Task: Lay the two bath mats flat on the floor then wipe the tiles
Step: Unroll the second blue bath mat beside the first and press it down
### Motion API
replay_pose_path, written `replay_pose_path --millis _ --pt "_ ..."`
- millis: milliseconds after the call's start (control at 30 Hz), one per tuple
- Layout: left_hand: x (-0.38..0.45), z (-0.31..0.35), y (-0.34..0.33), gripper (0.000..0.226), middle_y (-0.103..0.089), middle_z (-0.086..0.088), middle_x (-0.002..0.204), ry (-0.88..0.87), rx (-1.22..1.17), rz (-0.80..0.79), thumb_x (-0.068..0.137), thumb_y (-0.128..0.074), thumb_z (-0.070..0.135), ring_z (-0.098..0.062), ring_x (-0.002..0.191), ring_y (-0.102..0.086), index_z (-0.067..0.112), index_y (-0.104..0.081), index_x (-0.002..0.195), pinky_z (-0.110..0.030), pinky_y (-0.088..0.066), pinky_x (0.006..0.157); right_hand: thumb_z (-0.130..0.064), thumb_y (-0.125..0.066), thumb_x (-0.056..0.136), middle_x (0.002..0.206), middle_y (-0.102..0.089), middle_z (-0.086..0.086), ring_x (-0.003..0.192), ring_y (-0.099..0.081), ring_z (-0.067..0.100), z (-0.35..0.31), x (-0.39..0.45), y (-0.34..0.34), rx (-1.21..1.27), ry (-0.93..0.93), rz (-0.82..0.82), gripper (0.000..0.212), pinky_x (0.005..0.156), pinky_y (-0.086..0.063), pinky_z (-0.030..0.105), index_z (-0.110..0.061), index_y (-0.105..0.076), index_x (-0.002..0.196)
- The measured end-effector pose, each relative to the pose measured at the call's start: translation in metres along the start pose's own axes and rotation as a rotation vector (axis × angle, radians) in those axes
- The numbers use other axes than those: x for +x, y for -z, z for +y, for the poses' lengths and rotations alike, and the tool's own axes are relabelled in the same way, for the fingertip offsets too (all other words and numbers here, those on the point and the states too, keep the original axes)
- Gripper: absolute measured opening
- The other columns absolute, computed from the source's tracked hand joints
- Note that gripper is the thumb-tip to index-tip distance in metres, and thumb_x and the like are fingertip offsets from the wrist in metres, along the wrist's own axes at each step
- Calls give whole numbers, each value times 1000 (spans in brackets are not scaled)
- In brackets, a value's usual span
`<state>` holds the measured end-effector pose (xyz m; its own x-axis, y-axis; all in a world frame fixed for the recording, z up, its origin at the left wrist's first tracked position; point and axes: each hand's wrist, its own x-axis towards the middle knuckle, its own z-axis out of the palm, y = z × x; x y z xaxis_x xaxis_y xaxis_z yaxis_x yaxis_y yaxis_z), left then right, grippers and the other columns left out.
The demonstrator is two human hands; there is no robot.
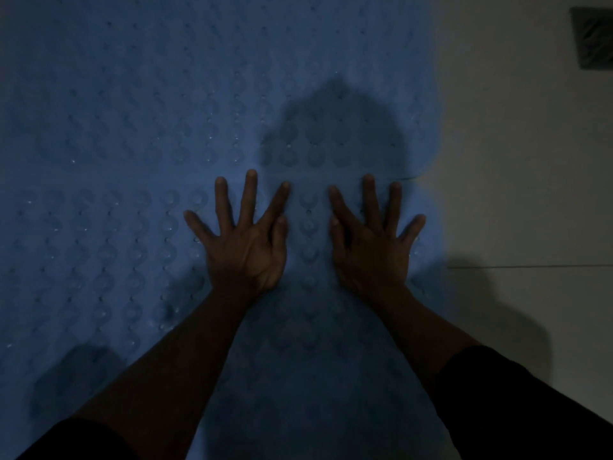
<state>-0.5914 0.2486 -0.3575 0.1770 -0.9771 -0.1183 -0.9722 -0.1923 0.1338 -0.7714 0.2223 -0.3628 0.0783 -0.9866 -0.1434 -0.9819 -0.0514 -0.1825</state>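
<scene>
Two blue bath mats with round suction bumps lie flat on the floor, meeting along a seam just beyond my fingertips. The far mat [166,78] fills the upper part of the view. The near mat [99,260] lies under my arms. My left hand [245,240] rests palm down on the near mat, fingers spread. My right hand [371,240] lies beside it, also flat and spread, near the mat's right edge. Neither hand holds anything. The scene is dim.
Pale floor tiles [530,161] run along the right of the mats, with a grout line at mid height. A dark square floor drain [592,38] sits at the upper right. My head's shadow falls on the far mat.
</scene>
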Motion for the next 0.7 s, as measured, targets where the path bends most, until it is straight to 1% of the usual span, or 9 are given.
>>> replay_pose_path --millis 133,233,367,400,500,567,633,700 --pt "3 0 1 49 12 11 165 31 -45 -74 103 -13 56 -31 151 18 58 2 150 -77 4 107 -56 -23 100 166 1 -9 152 12 30 -1 0 0 18 -18 -7 50 110 2 73 -59 -10 149" --pt "2 0 0 49 14 10 165 11 -43 -68 103 -9 58 -31 150 19 58 5 149 -77 5 107 -56 -21 101 166 2 -10 152 12 30 -1 -1 -3 -2 -17 -8 51 111 2 73 -58 -7 149" --pt "-1 -4 -2 49 13 9 165 -11 -45 -49 102 -8 58 -30 150 19 57 6 149 -76 6 108 -55 -27 101 165 -9 -8 152 4 31 -3 -4 -6 20 -8 62 50 112 4 71 -55 -18 150" --pt "-1 -4 -2 49 12 9 165 -16 -44 -44 102 -9 58 -30 151 18 57 6 150 -76 6 108 -55 -26 101 165 -9 -8 152 5 30 -3 -4 -6 30 -11 62 49 112 5 71 -55 -18 150" --pt "-1 -5 -2 53 10 8 166 -32 -56 -49 101 -11 60 -30 151 16 53 4 152 -76 6 108 -55 -21 102 166 1 -8 152 13 28 -5 -6 -4 49 -31 -8 50 114 9 67 -54 -9 151" --pt "-6 -10 1 57 10 6 166 -53 -55 -78 100 -11 62 -28 151 18 50 5 153 -73 7 111 -54 -19 103 166 7 -6 151 18 27 -11 -10 0 93 -51 -47 52 115 8 66 -51 -4 153" --pt "-22 -21 1 60 11 5 166 -63 -62 -102 98 -10 64 -26 151 18 46 7 154 -68 7 115 -54 -19 102 166 10 -5 151 18 26 -20 -20 -1 121 -74 -58 55 115 6 67 -47 -2 154" --pt "-48 -36 2 62 11 5 166 -67 -57 -87 99 -12 64 -25 152 16 45 6 155 -66 6 116 -55 -21 101 166 7 -5 151 14 25 -34 -38 -6 122 -59 -39 57 116 4 66 -45 -3 155"
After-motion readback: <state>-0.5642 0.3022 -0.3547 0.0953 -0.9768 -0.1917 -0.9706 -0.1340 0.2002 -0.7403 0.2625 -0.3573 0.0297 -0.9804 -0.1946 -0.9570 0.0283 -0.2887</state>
